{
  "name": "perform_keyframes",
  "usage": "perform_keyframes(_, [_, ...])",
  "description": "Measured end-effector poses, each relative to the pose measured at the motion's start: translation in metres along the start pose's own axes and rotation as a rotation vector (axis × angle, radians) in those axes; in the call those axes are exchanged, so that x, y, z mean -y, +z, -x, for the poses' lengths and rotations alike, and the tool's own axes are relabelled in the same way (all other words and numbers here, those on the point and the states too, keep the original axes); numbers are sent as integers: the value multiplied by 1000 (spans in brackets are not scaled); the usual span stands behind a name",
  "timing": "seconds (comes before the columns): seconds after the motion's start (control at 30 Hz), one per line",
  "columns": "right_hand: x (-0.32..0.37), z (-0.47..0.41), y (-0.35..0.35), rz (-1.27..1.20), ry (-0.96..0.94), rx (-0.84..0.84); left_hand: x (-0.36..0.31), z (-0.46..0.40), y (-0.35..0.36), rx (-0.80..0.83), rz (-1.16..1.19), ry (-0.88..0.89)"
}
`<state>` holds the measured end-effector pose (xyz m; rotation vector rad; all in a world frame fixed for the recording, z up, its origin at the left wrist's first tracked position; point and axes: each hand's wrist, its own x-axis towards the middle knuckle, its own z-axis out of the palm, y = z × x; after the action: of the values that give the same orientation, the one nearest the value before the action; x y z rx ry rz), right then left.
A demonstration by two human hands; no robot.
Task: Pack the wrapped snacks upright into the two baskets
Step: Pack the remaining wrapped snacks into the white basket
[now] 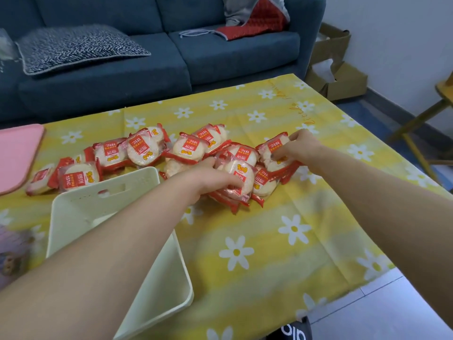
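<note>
The pale green basket [137,263], nearest the camera, is seen on the table [282,241] under the left forearm, near-left of both grips, with nothing visible inside. The left hand [208,182] is curled onto a stack of wrapped snacks [239,182]. The right hand [300,146] pinches one wrapped snack [274,153] at the right end of the pile. The remaining packets lie flat, spread leftward of the left grip. The left hand is judged nearer the basket. Only one basket is identified.

Pink basket [17,155] cut off at left edge.
</note>
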<state>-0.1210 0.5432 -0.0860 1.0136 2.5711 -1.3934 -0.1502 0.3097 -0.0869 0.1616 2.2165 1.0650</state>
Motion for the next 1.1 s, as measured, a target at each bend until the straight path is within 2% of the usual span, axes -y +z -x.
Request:
perform_keyframes(0.1, [-3, 2, -15, -261, 45, 12, -9, 6, -10, 12, 79, 29])
perform_keyframes(0.2, [-6, 10, -30, -730, 107, 166, -21, 2, -23, -50, 314, 77])
perform_keyframes(0.23, [-6, 15, -30, -801, 109, 238, -24, -2, -26, -78, 409, 70])
perform_keyframes(0.33, [-9, 26, -10, -658, 87, 346, -28, -10, -20, -80, 522, 23])
perform_keyframes(0.47, [-9, 30, 20, -264, 4, 273, -12, -37, -1, -101, 500, -23])
perform_keyframes(0.53, [-6, 32, 22, -180, -17, 271, -7, -45, 3, -73, 500, -7])
perform_keyframes(0.63, [-9, 31, 18, -131, -4, 299, -16, -26, 5, -19, 533, 13])
perform_keyframes(0.87, [-22, 49, 5, -279, 80, 437, -18, -18, 8, 54, 532, -30])
perform_keyframes(0.97, [-30, 52, 5, -384, 97, 473, -19, -9, -2, -9, 529, 22])
perform_keyframes(1.03, [-30, 50, 9, -319, 57, 404, -19, -5, -15, -101, 591, 18])
perform_keyframes(1.1, [-26, 47, 16, -174, -14, 409, -19, -2, -27, -127, 636, -18])
